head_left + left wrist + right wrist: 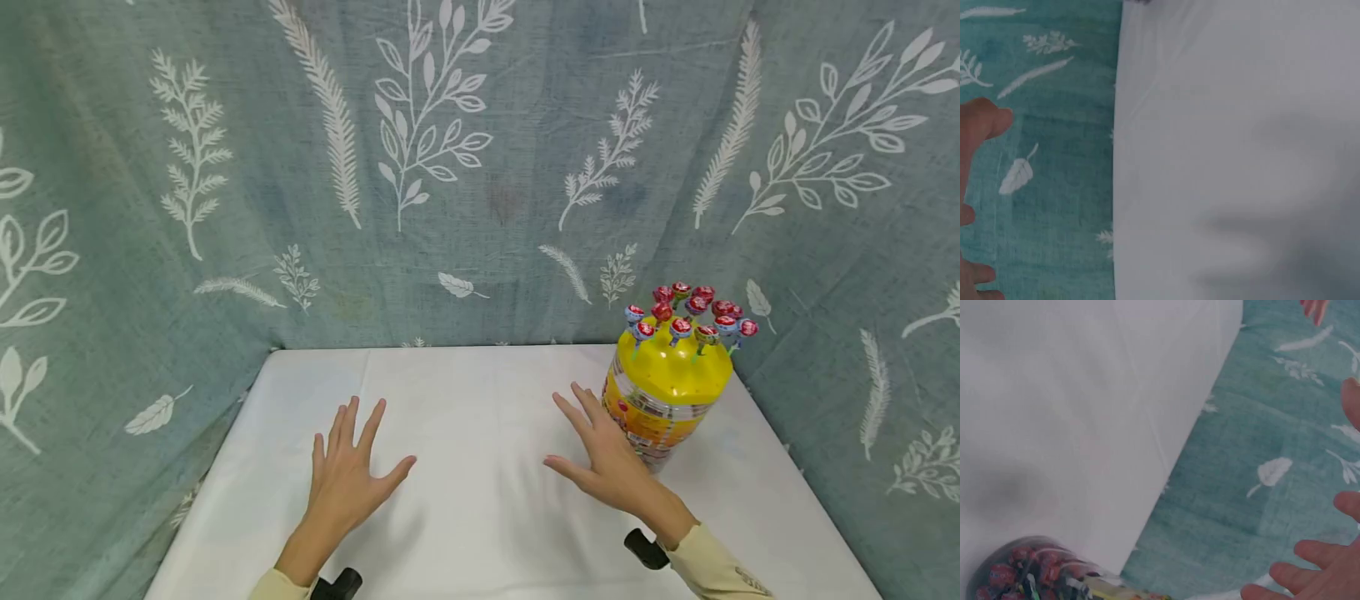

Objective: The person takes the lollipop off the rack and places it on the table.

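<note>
Green cloth (510, 275) printed with white leaves hangs behind and beside a white-covered table (472, 508). Near its right edge a yellow-topped jar (654, 412), ringed with upright lollipops (680, 327), takes up room just beyond the right hand (609, 471). White surface stretches between that hand and the left hand (345, 479), on to the far edge; both hands hover above it, fingers spread apart.

Lollipop jar (663, 407), upright toward tabletop's (465, 467) far right corner, yellow lid (678, 375) stuck with red- and blue-wrapped lollipops (680, 327), orange label (658, 429).
</note>
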A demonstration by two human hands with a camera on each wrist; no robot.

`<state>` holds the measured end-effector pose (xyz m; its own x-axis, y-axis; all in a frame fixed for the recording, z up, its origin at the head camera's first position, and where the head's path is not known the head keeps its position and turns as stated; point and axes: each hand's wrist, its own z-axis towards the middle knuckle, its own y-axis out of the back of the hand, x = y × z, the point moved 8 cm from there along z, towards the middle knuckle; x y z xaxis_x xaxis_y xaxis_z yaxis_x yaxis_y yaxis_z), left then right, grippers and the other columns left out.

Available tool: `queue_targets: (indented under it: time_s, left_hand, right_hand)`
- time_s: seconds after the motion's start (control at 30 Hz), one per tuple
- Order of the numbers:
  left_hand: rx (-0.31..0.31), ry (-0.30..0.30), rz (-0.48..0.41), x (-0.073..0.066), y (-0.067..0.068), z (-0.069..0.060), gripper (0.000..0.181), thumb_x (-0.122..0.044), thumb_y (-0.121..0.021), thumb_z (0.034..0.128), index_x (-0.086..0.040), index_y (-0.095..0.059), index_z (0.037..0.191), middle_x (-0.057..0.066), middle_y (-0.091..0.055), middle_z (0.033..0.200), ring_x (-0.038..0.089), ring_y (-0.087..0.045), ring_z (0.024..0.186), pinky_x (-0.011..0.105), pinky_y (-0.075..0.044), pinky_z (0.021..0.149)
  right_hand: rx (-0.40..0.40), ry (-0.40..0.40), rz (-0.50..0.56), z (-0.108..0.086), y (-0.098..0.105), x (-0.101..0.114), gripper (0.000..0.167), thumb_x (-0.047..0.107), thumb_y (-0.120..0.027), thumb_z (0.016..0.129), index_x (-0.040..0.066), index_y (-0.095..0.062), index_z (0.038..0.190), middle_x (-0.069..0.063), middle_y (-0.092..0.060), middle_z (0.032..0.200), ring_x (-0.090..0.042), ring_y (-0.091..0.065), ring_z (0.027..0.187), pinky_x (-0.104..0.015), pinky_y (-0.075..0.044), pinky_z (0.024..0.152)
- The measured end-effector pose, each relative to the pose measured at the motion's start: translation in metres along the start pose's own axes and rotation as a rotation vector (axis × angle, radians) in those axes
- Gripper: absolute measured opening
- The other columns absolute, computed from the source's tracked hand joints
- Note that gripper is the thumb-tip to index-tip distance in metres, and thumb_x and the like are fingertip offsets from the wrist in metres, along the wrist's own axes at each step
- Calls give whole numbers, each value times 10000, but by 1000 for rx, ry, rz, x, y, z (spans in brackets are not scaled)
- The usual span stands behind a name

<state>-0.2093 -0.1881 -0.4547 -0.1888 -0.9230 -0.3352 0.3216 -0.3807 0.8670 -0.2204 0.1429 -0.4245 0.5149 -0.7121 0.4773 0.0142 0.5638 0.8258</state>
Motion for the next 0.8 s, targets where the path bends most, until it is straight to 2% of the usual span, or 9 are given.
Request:
queue_targets:
  time_s: [0.13, 0.23, 0.33, 0.43, 0.5, 0.63, 0.8]
  left_hand:
    - [-24, 13, -68, -10, 4, -2, 877, -575, -692, 755, -286, -298, 1484, 157, -249, 1511, 395, -232, 1367, 708, -183, 976]
    - [-74, 5, -148, -20, 7, -2, 814, -481, -742, 750, -247, -384, 1442, 125, -309, 1487, 381, -308, 1331, 676, -245, 970]
    - [-129, -15, -238, -32, 10, -2, 734, -395, -766, 752, -212, -460, 1393, 83, -367, 1458, 346, -390, 1285, 628, -339, 922]
    - [-150, -25, -332, -43, 11, -2, 671, -342, -768, 764, -213, -495, 1363, 37, -404, 1434, 304, -446, 1253, 572, -427, 858]
    - [-144, -31, -398, -50, 10, 0, 634, -319, -762, 781, -220, -502, 1351, 15, -422, 1416, 283, -466, 1239, 548, -463, 831]
    - [-90, -59, -554, -63, 3, 6, 551, -272, -726, 836, -211, -499, 1334, 16, -484, 1349, 243, -474, 1225, 524, -464, 869]
    - [-22, -73, -701, -77, -8, 13, 482, -220, -712, 856, -217, -519, 1297, -20, -554, 1263, 201, -523, 1171, 484, -480, 875]
  right_hand:
    - [-14, -13, 91, -11, 16, 3, 782, 466, -688, 829, 323, -282, 1482, -42, -198, 1546, -314, -259, 1373, -615, -355, 975]
    - [-31, -40, 138, -22, 29, 1, 741, 399, -715, 828, 344, -323, 1454, 3, -282, 1497, -254, -328, 1335, -568, -402, 960]
    - [-61, -61, 148, -34, 43, -3, 705, 335, -735, 824, 335, -365, 1425, 51, -361, 1427, -191, -377, 1290, -518, -408, 976]
    - [-98, -82, 127, -46, 58, -7, 675, 294, -748, 817, 287, -412, 1403, 74, -414, 1376, -153, -404, 1252, -433, -423, 983]
    - [-128, -97, 108, -53, 69, -10, 652, 261, -756, 813, 229, -447, 1387, 61, -450, 1345, -139, -429, 1215, -356, -462, 941]
    - [-199, -123, 79, -65, 92, -16, 612, 176, -767, 801, 125, -489, 1344, 7, -507, 1298, -124, -482, 1127, -212, -494, 827]
    - [-290, -155, 74, -74, 117, -26, 624, 85, -769, 786, 77, -477, 1338, -79, -535, 1243, -127, -492, 1091, -54, -415, 804]
